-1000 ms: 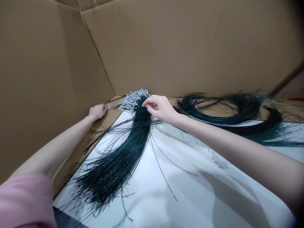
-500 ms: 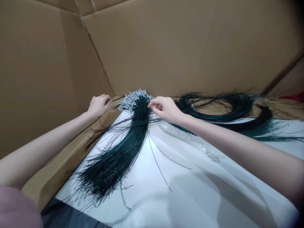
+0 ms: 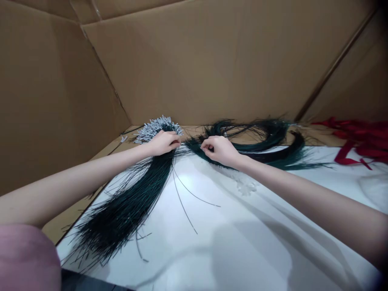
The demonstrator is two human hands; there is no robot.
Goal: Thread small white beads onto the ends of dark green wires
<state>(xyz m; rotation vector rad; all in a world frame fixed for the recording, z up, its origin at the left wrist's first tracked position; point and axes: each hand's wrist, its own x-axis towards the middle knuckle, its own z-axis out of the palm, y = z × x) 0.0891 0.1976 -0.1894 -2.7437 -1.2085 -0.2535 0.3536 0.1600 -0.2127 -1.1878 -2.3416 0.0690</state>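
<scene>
A thick bundle of dark green wire stems (image 3: 133, 202) lies across the white tabletop, and pale blue-white beaded tips (image 3: 157, 126) fan out at its far end. Over the upper part of this bundle, just below the beads, is my left hand (image 3: 164, 143), its fingers curled together in a pinch. To its right, my right hand (image 3: 221, 150) is also closed, thumb against fingers, in front of more dark green strands (image 3: 266, 155). Whatever sits between the fingertips of either hand is too small to make out. A few loose stems (image 3: 184, 202) stray from the bundle.
Tall cardboard walls (image 3: 194, 64) enclose the white table (image 3: 188, 250) at the back and left. Red ribbon (image 3: 366, 141) lies heaped at the far right. White flower-shaped pieces (image 3: 246, 187) rest beyond my right forearm, beside translucent sheeting.
My left hand has moved right, from beside the beaded tips to over the bundle. My right hand has moved away from the bundle to the right. The view has turned right, showing more red ribbon.
</scene>
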